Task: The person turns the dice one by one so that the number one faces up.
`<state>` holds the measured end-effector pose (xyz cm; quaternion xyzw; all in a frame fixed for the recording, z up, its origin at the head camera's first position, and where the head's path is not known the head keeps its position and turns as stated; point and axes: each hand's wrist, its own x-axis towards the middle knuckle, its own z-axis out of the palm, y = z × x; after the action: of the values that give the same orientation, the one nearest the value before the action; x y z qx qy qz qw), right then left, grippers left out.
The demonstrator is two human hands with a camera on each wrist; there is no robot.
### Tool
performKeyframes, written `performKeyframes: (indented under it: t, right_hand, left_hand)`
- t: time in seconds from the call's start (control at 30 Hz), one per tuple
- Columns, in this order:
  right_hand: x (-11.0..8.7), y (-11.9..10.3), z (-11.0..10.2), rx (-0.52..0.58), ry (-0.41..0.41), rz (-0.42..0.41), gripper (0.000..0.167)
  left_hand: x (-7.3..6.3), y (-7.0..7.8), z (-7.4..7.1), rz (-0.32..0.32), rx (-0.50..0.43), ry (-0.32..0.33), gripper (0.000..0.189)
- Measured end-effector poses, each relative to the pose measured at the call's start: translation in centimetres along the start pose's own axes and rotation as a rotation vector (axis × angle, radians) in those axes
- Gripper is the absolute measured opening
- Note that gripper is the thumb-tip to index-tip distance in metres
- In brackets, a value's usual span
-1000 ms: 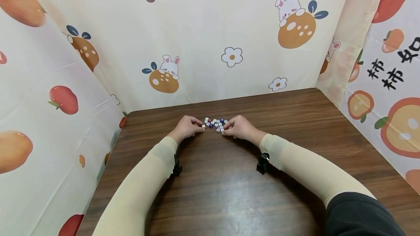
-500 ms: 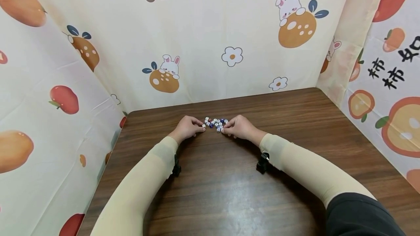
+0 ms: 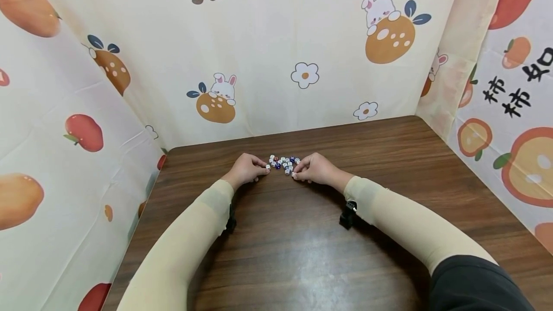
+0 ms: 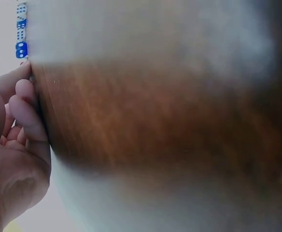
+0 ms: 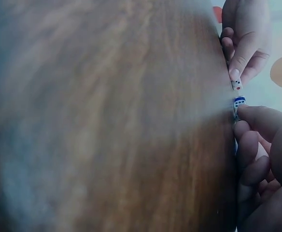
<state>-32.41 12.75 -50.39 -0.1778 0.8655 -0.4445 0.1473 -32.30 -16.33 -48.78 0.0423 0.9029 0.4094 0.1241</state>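
Observation:
My left hand (image 3: 245, 169) pinches a white die (image 3: 268, 167) at the left end of a small cluster of white, blue and red dice (image 3: 283, 160) on the table. In the right wrist view that white die (image 5: 236, 85) shows red and dark pips under the fingertips. My right hand (image 3: 318, 169) pinches another white die (image 3: 294, 175) at the cluster's near right side. A little apart from it lie white dice (image 3: 287, 171). In the left wrist view, blue and white dice (image 4: 21, 35) appear edge-on past my left hand (image 4: 22, 140), whose fingertips hide its die.
The dice lie on a dark wood-grain table (image 3: 276, 234). A cream cloth backdrop (image 3: 268, 52) with printed rabbits and fruit stands along its back edge, and printed cloths hang at both sides. Black wrist cameras (image 3: 347, 215) sit on the sleeves.
My right hand has drawn its die slightly toward me, away from the neighbouring dice. My left hand keeps its place with its die.

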Motion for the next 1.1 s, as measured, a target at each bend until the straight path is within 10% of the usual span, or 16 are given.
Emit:
performKeyframes:
  t: [1.1]
  right_hand:
    - [-0.2, -0.4, 0.3, -0.15, -0.014, -0.037, 0.017]
  left_hand:
    - [0.7, -0.5, -0.2, -0.036, -0.029, -0.04, 0.018]
